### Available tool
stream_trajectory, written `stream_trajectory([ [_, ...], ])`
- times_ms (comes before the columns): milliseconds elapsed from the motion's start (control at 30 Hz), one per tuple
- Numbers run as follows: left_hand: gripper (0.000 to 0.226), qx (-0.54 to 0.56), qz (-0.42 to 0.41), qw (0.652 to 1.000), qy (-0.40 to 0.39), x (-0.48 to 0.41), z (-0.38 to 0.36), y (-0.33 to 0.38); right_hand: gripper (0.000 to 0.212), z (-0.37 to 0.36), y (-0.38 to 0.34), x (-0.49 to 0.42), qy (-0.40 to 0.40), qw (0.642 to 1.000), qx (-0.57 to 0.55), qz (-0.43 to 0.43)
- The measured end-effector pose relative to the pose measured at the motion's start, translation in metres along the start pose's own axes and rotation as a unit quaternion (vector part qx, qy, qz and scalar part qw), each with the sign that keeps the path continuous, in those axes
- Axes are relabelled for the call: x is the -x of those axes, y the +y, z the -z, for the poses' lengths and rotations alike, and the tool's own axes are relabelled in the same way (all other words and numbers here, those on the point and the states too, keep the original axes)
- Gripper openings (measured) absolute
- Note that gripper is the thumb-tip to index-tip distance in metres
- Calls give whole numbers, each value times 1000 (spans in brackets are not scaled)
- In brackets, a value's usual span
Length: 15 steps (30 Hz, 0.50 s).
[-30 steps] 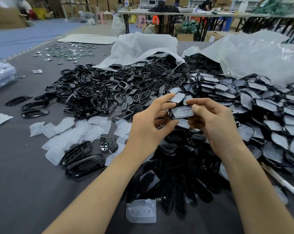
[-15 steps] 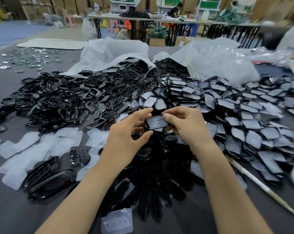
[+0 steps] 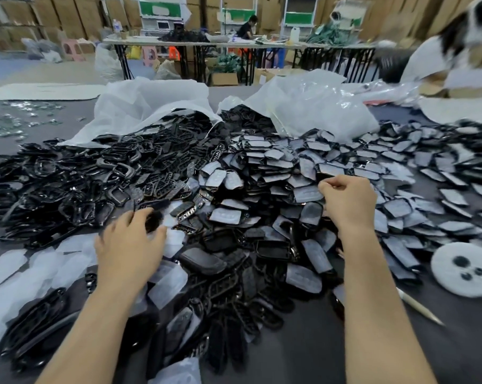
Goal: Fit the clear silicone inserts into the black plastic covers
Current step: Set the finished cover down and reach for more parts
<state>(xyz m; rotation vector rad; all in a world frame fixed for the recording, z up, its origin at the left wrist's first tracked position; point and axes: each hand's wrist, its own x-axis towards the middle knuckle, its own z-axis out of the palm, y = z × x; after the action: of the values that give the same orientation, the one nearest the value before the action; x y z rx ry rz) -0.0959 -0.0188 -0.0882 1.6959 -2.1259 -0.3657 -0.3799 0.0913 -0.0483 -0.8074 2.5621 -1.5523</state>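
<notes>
Left hand [image 3: 130, 245] low at heap edge, thumb and fingers curled round black cover [image 3: 154, 219], blurred. Loose clear silicone inserts [image 3: 37, 268] spread just left of it on grey table [image 3: 303, 356]. Right hand [image 3: 346, 202] curled, fingertips against fitted covers [image 3: 307, 194]; whether pinching one, cannot tell.

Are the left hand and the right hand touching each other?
Apart. The head view shows a wide stretch of piled black covers between the left hand and the right hand.
</notes>
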Motion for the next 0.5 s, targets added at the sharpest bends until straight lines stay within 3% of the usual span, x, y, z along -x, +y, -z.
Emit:
stream_trajectory([
  [300, 21, 116, -41, 989, 87, 0, 0, 0, 16, 14, 4, -3, 37, 998, 47, -21],
  [400, 14, 132, -33, 982, 131, -1, 0, 0, 10, 13, 3, -2, 63, 997, 36, -24],
  [500, 12, 126, -2, 976, 179, 1, 3, 2, 18, 12, -2, -1, 108, 994, 16, 8],
])
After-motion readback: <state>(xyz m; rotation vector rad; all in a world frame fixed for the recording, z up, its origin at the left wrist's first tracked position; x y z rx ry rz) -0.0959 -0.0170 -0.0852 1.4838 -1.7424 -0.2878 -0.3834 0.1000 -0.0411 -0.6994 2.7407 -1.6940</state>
